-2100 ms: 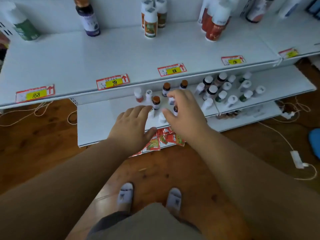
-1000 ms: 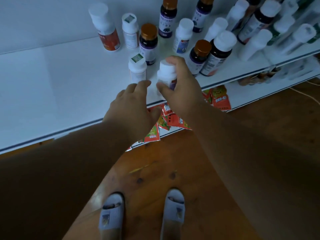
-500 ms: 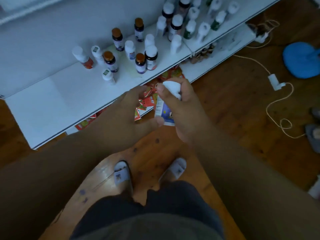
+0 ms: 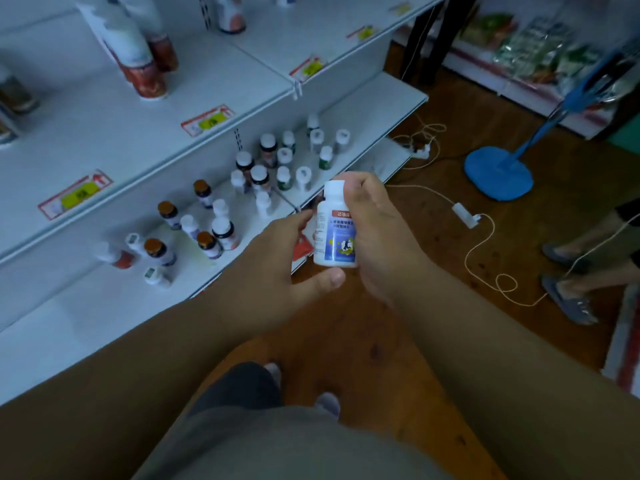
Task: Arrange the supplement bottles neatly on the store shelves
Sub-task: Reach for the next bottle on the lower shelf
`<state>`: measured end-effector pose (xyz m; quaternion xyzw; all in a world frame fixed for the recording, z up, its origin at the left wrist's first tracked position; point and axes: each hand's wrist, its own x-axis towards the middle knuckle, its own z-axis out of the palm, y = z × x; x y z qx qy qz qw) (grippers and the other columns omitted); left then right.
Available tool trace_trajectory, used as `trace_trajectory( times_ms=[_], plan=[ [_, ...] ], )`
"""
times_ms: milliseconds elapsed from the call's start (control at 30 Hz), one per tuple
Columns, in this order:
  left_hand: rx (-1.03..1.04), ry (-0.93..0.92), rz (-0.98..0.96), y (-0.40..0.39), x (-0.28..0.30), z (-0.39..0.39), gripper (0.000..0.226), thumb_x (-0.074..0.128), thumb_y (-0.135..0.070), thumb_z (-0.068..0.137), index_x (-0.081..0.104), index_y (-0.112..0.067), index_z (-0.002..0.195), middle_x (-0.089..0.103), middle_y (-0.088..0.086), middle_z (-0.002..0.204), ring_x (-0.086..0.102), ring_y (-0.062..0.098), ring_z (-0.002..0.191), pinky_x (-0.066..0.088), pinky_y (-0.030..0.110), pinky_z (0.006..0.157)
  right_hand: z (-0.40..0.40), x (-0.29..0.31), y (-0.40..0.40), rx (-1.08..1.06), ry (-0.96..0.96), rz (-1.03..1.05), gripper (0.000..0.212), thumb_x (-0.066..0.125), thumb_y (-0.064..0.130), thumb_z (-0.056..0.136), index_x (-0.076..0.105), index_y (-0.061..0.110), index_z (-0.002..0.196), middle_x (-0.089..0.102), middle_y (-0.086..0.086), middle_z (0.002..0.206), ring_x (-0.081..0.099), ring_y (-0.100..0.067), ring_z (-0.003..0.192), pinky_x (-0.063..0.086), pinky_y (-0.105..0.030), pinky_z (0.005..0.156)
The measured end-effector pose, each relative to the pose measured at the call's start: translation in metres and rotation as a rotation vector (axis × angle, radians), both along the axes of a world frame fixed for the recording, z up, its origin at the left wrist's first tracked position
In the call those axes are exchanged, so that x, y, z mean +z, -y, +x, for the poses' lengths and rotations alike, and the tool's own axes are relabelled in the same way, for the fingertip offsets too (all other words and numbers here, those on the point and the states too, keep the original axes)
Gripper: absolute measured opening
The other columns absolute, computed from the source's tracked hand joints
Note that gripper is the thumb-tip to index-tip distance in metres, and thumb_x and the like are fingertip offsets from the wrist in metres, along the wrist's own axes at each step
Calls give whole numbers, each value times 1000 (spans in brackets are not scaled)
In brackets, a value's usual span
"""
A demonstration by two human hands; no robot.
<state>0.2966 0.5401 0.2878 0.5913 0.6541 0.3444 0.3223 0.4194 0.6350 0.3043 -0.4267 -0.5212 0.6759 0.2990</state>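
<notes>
Gripping white bottle upright, right hand; left hand beside.

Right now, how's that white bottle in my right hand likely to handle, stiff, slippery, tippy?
The white bottle looks like rigid plastic, so probably stiff in the right hand. Its glossy label may be a bit slippery. Taller than wide, it could tip if set down carelessly.

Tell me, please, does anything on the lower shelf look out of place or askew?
Yes. The bottles on the lower shelf stand scattered, not in rows, and one small white bottle near the front edge appears to lie on its side. Red packets poke out below the shelf edge.
</notes>
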Motion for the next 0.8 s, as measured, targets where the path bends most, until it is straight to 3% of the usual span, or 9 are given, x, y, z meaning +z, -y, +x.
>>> trace_trajectory(
  times_ms=[100,167,300,467,567,633,800],
  plan=[
    [-19,-78,47,-42,11,-5,61,54,-72,77,29,-55,130,43,-35,124,40,-15,120,35,9,94,-1,12,-36,1,-22,24,23,43,38,104,54,19,110,61,-7,88,62,-21,77,57,-44,71],
    [-22,-116,54,-75,18,-11,63,53,-73,77,29,-54,132,40,-36,121,36,-19,117,36,10,89,-4,18,-66,4,-32,66,22,44,39,104,54,20,109,61,-8,88,61,-22,77,56,-41,68],
    [-70,-172,80,-148,26,-22,74,48,-77,73,33,-44,137,42,-25,127,39,-12,110,29,1,86,-10,32,-135,-23,-23,150,18,45,37,104,54,22,108,63,-6,86,64,-18,73,57,-32,62],
    [-92,-217,53,-232,38,-26,83,52,-75,78,18,-44,147,34,-22,144,34,-9,120,28,6,89,-7,51,-219,-47,5,213,14,46,38,103,55,28,106,65,0,84,68,-11,72,55,-25,60],
    [-55,-214,74,-285,45,-25,80,53,-77,76,23,-46,144,36,-21,144,38,-2,128,39,25,99,-8,56,-271,-30,20,236,12,46,38,103,54,30,103,64,0,88,68,-9,73,55,-24,59],
    [-23,-221,80,-319,45,-22,80,50,-79,72,27,-46,141,40,-20,142,41,-1,125,41,30,101,-8,57,-308,6,41,260,10,46,38,102,54,31,102,63,-1,89,68,-10,74,56,-26,60],
    [168,-271,125,-394,34,-9,82,47,-81,76,28,-40,146,40,-15,146,40,0,126,36,25,97,-11,53,-404,153,79,336,9,48,39,102,53,32,105,63,0,96,66,-7,75,54,-21,59]
  ],
)
